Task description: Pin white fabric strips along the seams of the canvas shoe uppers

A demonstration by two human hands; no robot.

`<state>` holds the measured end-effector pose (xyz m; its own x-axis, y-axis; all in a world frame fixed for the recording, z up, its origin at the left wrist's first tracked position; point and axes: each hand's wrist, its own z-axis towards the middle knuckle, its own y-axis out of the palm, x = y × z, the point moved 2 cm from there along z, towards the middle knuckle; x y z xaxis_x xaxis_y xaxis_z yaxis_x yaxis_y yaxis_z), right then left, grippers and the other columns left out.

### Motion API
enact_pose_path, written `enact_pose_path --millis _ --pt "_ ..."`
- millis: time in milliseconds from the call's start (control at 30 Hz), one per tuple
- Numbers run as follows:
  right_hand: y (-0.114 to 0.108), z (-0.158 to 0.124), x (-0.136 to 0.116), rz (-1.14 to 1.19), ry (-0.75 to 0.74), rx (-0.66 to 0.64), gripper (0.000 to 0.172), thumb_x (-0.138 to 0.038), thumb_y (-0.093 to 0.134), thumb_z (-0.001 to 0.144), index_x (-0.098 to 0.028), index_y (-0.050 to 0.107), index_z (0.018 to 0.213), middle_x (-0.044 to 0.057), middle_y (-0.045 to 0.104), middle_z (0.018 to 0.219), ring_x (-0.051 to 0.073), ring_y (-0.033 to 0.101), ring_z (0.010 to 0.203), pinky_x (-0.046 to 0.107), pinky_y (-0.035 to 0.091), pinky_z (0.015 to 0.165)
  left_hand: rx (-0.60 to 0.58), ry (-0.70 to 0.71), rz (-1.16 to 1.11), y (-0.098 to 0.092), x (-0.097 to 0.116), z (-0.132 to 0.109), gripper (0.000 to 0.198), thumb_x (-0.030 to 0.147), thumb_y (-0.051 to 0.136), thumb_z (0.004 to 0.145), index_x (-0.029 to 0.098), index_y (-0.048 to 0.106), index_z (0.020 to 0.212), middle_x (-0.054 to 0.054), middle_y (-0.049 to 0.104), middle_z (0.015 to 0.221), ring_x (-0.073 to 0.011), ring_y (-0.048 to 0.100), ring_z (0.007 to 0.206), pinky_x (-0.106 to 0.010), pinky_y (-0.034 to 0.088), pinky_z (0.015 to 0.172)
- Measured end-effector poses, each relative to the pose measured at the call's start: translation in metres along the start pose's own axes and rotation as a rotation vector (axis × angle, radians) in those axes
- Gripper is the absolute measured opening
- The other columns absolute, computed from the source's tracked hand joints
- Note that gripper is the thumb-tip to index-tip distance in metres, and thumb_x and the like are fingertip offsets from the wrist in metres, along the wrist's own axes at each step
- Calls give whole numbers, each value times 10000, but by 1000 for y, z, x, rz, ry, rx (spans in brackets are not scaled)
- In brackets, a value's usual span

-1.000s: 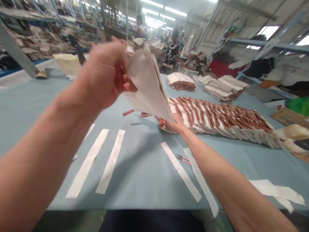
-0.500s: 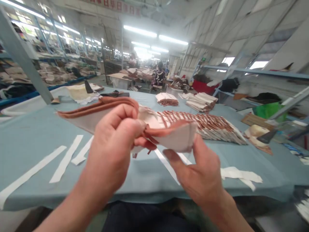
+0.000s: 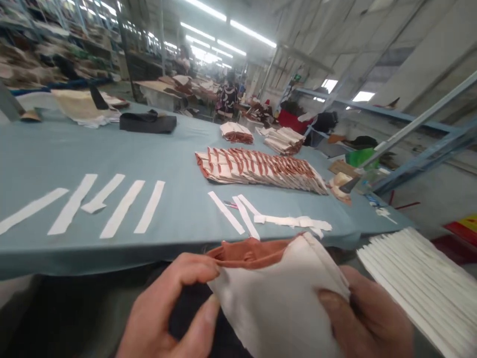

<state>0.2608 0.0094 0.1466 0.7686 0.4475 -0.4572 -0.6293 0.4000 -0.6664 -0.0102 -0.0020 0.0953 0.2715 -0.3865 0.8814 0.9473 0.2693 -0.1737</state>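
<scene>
A folded fabric piece (image 3: 276, 303), off-white outside with a reddish-brown inner side along its top, is held low in front of me, close to the table's front edge. My left hand (image 3: 171, 308) pinches its left edge between thumb and fingers. On the other side my right hand (image 3: 368, 318) is closed on it, thumb on the off-white face and fingers behind. Just beyond lie narrow white strips (image 3: 233, 214) on the blue-covered table (image 3: 179, 199). Farther back is a long overlapping row of similar brown and off-white pieces (image 3: 261, 166).
Two more stacks (image 3: 236, 133) of such pieces sit behind the row. Several white strips (image 3: 121, 209) are spread at the left. A dark folded cloth (image 3: 148, 122) lies at the back left. White ribbed material (image 3: 425, 283) is at my right. Another person (image 3: 227, 99) is far back.
The fabric piece has come down and nearer to me, turning so its off-white face shows. My hands have moved farther apart on it. The view has tilted down and shifted right.
</scene>
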Motion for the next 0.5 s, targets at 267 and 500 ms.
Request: enact_pose_path --millis 267,500 --pt "5 -9 -7 -68 -281 -387 310 -347 478 1099 -241 643 860 -2 677 639 152 633 512 259 480 520 -351 32 -31 32 -11 -10 227 127 620 876 273 638 1049 -30 746 1071 -213 715 1007 -316 567 924" --pt "90 -38 -11 -85 -402 -388 362 -273 414 1130 -198 633 853 -1 646 603 148 625 519 294 410 533 -611 -409 10 19 -37 -14 191 321 500 949 208 600 833 -19 653 832 -209 607 816 -312 471 766"
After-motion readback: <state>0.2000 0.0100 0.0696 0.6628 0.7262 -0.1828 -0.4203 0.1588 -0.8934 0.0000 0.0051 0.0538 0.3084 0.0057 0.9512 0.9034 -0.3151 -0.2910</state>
